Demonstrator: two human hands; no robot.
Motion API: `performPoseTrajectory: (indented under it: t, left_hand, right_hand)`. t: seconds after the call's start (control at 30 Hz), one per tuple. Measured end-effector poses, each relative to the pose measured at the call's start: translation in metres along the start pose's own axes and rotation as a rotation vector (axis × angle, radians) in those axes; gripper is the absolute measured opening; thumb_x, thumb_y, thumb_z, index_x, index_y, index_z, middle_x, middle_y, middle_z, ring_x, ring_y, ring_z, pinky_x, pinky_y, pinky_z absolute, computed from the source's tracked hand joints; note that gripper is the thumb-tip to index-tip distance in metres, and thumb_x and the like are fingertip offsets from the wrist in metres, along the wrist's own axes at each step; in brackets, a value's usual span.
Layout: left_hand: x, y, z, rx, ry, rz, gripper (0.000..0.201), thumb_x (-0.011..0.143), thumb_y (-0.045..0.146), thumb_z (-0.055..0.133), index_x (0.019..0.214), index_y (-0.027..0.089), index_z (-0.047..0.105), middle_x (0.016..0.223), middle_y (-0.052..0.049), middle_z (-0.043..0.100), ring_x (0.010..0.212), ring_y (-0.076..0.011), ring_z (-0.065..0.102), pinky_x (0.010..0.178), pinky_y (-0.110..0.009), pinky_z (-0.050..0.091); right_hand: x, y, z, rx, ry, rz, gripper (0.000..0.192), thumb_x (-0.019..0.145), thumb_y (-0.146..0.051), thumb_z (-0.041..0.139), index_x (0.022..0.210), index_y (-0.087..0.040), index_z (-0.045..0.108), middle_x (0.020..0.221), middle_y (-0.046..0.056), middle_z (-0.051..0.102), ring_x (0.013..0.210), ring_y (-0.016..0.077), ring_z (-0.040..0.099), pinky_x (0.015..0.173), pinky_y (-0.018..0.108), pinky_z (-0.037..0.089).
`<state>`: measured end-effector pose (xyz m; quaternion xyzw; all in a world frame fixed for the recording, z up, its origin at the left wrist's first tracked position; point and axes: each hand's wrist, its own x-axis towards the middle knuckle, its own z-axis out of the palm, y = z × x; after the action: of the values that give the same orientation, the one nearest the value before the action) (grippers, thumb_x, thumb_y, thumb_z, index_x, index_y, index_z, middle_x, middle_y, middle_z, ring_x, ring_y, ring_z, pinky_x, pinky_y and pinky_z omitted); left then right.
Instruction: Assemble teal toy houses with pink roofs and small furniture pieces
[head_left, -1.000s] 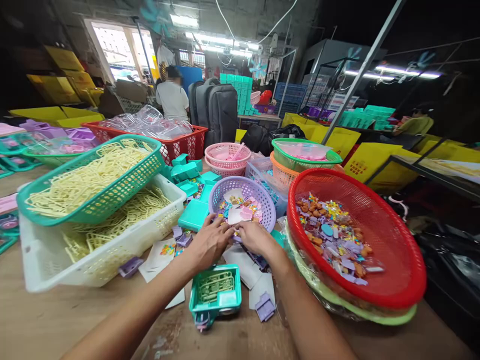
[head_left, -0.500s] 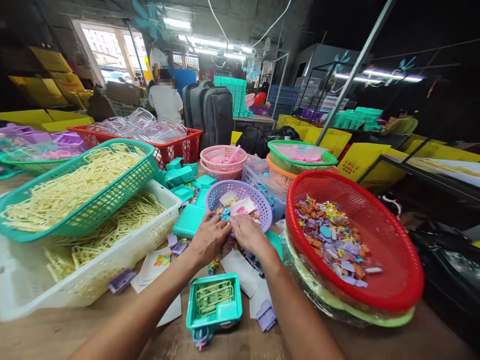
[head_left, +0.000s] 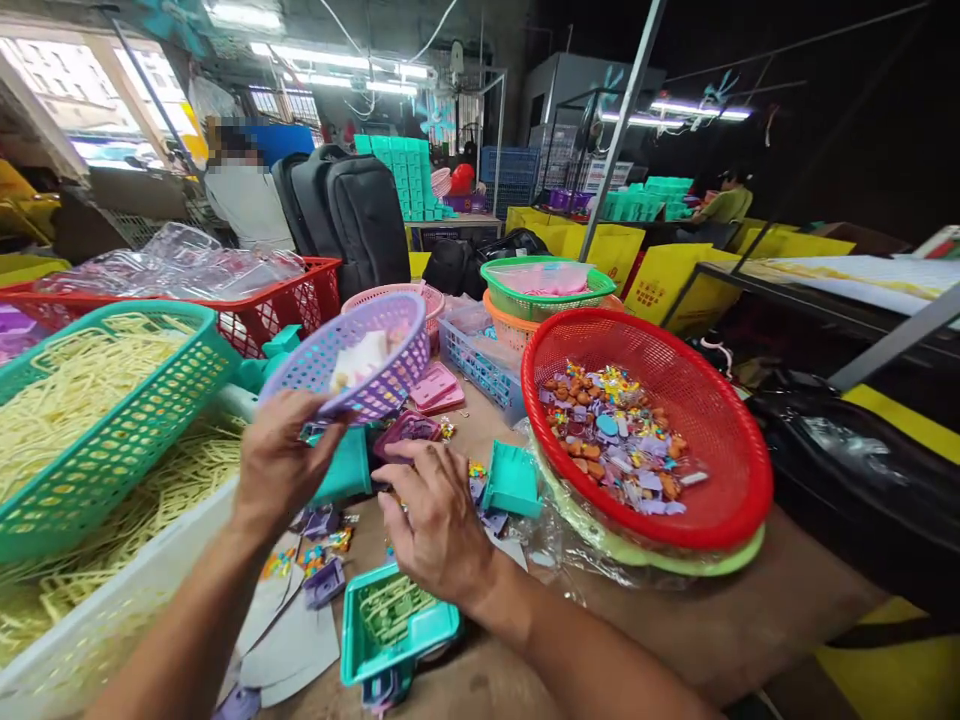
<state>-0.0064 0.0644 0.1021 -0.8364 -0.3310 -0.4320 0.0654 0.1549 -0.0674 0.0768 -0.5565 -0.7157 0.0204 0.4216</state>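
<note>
One purple basket [head_left: 352, 360], left hand [head_left: 281, 465] lifting.

I count one purple basket [head_left: 352, 362] lifted in my left hand [head_left: 279, 462] and one big red basket [head_left: 660, 420] of small pieces. There are two green mesh baskets [head_left: 112, 400] [head_left: 546, 285], one red crate [head_left: 225, 300], and two dark backpacks [head_left: 345, 215].

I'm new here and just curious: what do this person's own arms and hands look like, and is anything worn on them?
Both forearms are bare, with no sleeves in view. The left hand and right hand show no gloves, rings, watch or wristband.
</note>
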Motion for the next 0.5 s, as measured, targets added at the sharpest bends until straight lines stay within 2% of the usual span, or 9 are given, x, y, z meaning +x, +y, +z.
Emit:
performPoseTrajectory:
  t: [0.13, 0.23, 0.3, 0.37, 0.5]
  left_hand:
    - [0.02, -0.006, -0.029, 0.149, 0.112, 0.055, 0.009, 0.086, 0.03, 0.066, 0.088, 0.02, 0.065, 0.079, -0.001, 0.067, 0.075, -0.0193, 0.06, 0.072, -0.031, 0.045]
    - [0.022, -0.006, -0.033, 0.226, 0.116, 0.103, 0.009, 0.087, 0.03, 0.065, 0.088, 0.021, 0.063, 0.077, -0.001, 0.066, 0.076, -0.0204, 0.059, 0.076, -0.034, 0.044]
    - [0.019, -0.005, -0.028, 0.254, 0.083, 0.128, 0.009, 0.089, 0.03, 0.063, 0.087, 0.021, 0.062, 0.077, -0.001, 0.066, 0.076, -0.0205, 0.059, 0.08, -0.036, 0.043]
    - [0.014, -0.003, -0.019, 0.251, 0.039, 0.151, 0.01, 0.09, 0.03, 0.061, 0.086, 0.021, 0.061, 0.076, -0.001, 0.066, 0.077, -0.0207, 0.058, 0.082, -0.038, 0.042]
    - [0.005, -0.002, 0.006, 0.194, -0.073, 0.187, 0.011, 0.093, 0.027, 0.055, 0.088, 0.02, 0.061, 0.078, -0.003, 0.065, 0.08, -0.0216, 0.057, 0.085, -0.039, 0.041]
  right_hand:
    - [0.027, 0.019, 0.009, -0.257, -0.325, 0.172, 0.023, 0.094, -0.018, 0.046, 0.111, -0.021, 0.062, 0.118, 0.009, 0.064, 0.113, 0.0243, 0.055, 0.099, 0.045, 0.04]
    - [0.06, 0.048, 0.026, -0.444, -0.462, 0.322, 0.029, 0.095, -0.012, 0.041, 0.114, -0.013, 0.063, 0.123, 0.017, 0.061, 0.118, 0.03, 0.053, 0.099, 0.051, 0.042]
    - [0.083, 0.069, 0.039, -0.482, -0.489, 0.378, 0.026, 0.097, -0.016, 0.045, 0.115, -0.011, 0.063, 0.123, 0.017, 0.061, 0.119, 0.0299, 0.054, 0.099, 0.051, 0.044]
    - [0.102, 0.088, 0.05, -0.503, -0.517, 0.396, 0.028, 0.097, -0.029, 0.055, 0.121, -0.015, 0.059, 0.127, 0.012, 0.059, 0.117, 0.0266, 0.057, 0.098, 0.05, 0.048]
    - [0.117, 0.11, 0.062, -0.518, -0.6, 0.403, 0.036, 0.095, -0.036, 0.06, 0.125, -0.017, 0.057, 0.127, 0.009, 0.059, 0.109, 0.0233, 0.061, 0.092, 0.046, 0.054]
